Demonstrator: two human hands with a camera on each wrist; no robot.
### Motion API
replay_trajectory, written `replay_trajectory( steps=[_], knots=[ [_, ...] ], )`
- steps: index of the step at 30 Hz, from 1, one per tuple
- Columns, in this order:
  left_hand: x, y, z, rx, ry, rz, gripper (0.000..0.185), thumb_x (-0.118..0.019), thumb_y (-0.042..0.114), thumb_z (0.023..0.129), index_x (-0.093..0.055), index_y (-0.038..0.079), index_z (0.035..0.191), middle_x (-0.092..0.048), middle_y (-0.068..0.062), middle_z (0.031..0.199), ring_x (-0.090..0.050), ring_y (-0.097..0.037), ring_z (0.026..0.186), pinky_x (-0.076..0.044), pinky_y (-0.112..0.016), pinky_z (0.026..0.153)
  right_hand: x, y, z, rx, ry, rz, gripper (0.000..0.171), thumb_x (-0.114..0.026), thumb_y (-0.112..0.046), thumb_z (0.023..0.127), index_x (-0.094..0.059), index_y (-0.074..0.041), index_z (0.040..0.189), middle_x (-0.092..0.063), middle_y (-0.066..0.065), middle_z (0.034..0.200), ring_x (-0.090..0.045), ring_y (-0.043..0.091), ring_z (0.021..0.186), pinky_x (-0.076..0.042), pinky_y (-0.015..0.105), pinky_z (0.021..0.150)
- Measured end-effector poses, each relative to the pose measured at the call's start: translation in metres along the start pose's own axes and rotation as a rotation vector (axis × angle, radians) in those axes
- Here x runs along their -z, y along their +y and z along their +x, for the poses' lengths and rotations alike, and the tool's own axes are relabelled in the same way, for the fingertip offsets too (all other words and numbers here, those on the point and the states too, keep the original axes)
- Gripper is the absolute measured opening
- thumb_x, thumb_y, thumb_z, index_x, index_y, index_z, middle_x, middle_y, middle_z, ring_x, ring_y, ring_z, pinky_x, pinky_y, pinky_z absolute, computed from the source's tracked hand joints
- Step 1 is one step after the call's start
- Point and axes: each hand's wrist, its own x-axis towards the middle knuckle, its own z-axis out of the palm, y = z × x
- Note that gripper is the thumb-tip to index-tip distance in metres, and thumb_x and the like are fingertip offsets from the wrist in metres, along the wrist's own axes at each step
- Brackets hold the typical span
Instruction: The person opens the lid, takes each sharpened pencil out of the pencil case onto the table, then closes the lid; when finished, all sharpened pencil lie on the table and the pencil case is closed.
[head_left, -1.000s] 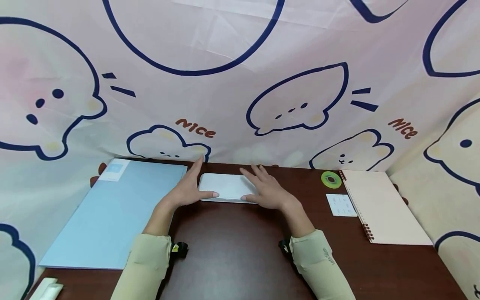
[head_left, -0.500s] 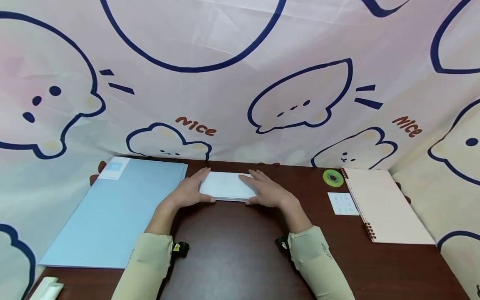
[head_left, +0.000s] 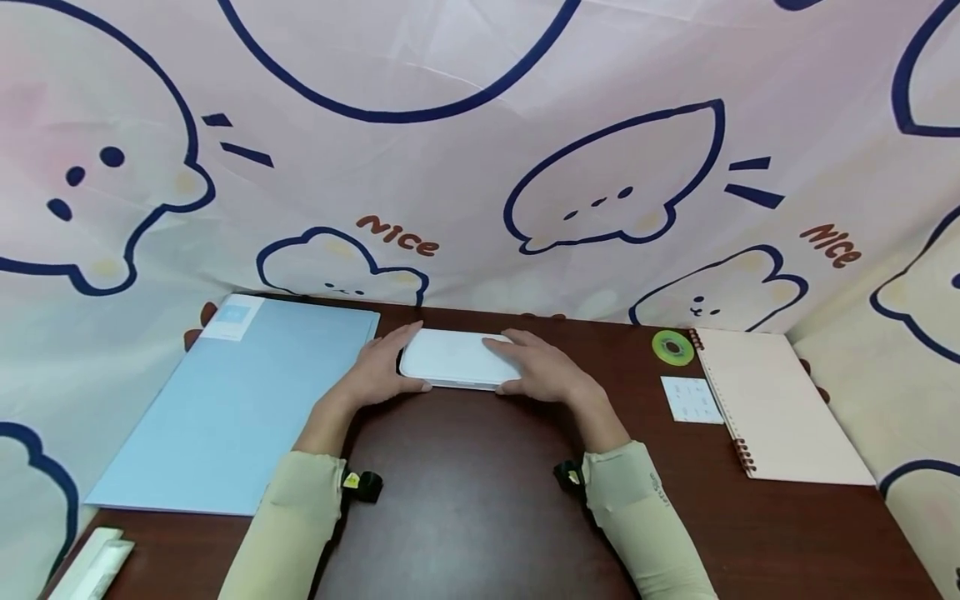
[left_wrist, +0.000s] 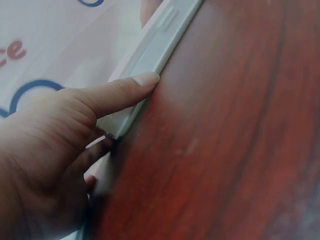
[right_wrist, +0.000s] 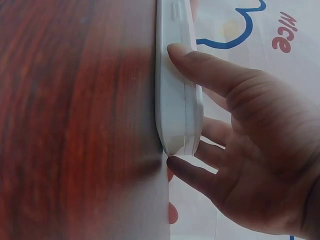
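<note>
The person's left hand (head_left: 378, 367) grips one rounded end of a smooth white case (head_left: 457, 358), thumb along its front wall; the right hand (head_left: 547, 367) holds the other end likewise, its fingers wrapped round the corner. The case, a slim oblong with softened corners and a seam along its side, lies near the back of the table (head_left: 465, 483), whose dark reddish-brown surface shows streaky grain and a dull sheen. Pale green sleeves (head_left: 288, 517) cover the forearms. Beside the left hand spreads a flat light-blue folder (head_left: 247, 400); well to the right are a round green disc (head_left: 672, 347), a square white card (head_left: 692, 400) and a spiral-bound notebook (head_left: 780, 404). Creased, cartoon-printed cloth (head_left: 450, 183) hangs behind.
</note>
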Motion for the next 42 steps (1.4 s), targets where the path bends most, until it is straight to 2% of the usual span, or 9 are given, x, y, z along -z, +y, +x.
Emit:
replay_trajectory(
  steps=[6,14,24,31,36,42],
  knots=[
    [-0.006,-0.005,0.000,0.024,-0.005,-0.012,0.111,-0.085,0.044,0.079,-0.019,0.012,0.163,-0.038,-0.015,0.162,-0.039,-0.035,0.148,-0.009,-0.059,0.125,0.001,0.001,-0.002,-0.001,-0.003,0.008,0.077,-0.077,-0.036,0.090,-0.039,-0.031,0.157,-0.032,0.011,0.165,-0.034,0.031,0.151,-0.039,0.053,0.116],
    [-0.004,-0.006,-0.001,0.023,0.031,-0.007,0.108,-0.086,0.044,0.078,-0.026,0.009,0.161,-0.042,-0.016,0.160,-0.039,-0.036,0.147,-0.013,-0.059,0.124,0.000,0.002,-0.001,0.029,0.057,-0.011,0.073,-0.080,-0.038,0.086,-0.049,-0.030,0.152,-0.041,0.013,0.161,-0.041,0.031,0.148,-0.036,0.062,0.116],
    [0.000,-0.003,-0.003,0.027,0.023,0.010,0.107,-0.084,0.044,0.080,-0.023,0.013,0.162,-0.040,-0.017,0.160,-0.033,-0.038,0.149,-0.011,-0.060,0.124,0.010,0.001,0.006,0.050,0.026,-0.054,0.071,-0.079,-0.040,0.086,-0.051,-0.028,0.150,-0.043,0.014,0.159,-0.047,0.033,0.143,-0.038,0.057,0.117],
    [-0.002,0.000,-0.002,0.027,0.041,-0.004,0.109,-0.086,0.043,0.079,-0.022,0.014,0.162,-0.043,-0.018,0.158,-0.034,-0.040,0.147,-0.012,-0.061,0.124,0.020,0.009,0.009,0.045,-0.043,0.029,0.065,-0.072,-0.041,0.091,-0.050,-0.029,0.151,-0.043,0.012,0.160,-0.044,0.032,0.145,-0.034,0.060,0.118],
    [-0.005,-0.001,-0.002,0.062,0.042,-0.026,0.116,-0.086,0.044,0.078,-0.014,0.016,0.165,-0.038,-0.018,0.161,-0.030,-0.040,0.150,-0.010,-0.059,0.125,0.027,0.013,0.013,0.043,-0.099,0.070,0.063,-0.068,-0.041,0.092,-0.049,-0.030,0.151,-0.044,0.008,0.160,-0.048,0.029,0.140,-0.040,0.056,0.114],
    [-0.006,-0.002,-0.002,0.073,0.032,0.001,0.120,-0.084,0.049,0.079,-0.007,0.014,0.165,-0.036,-0.020,0.162,-0.029,-0.041,0.151,-0.011,-0.059,0.125,0.034,0.021,0.015,0.056,-0.095,0.199,0.058,-0.068,-0.045,0.094,-0.054,-0.030,0.148,-0.055,0.001,0.151,-0.054,0.022,0.134,-0.045,0.050,0.111]
  ],
)
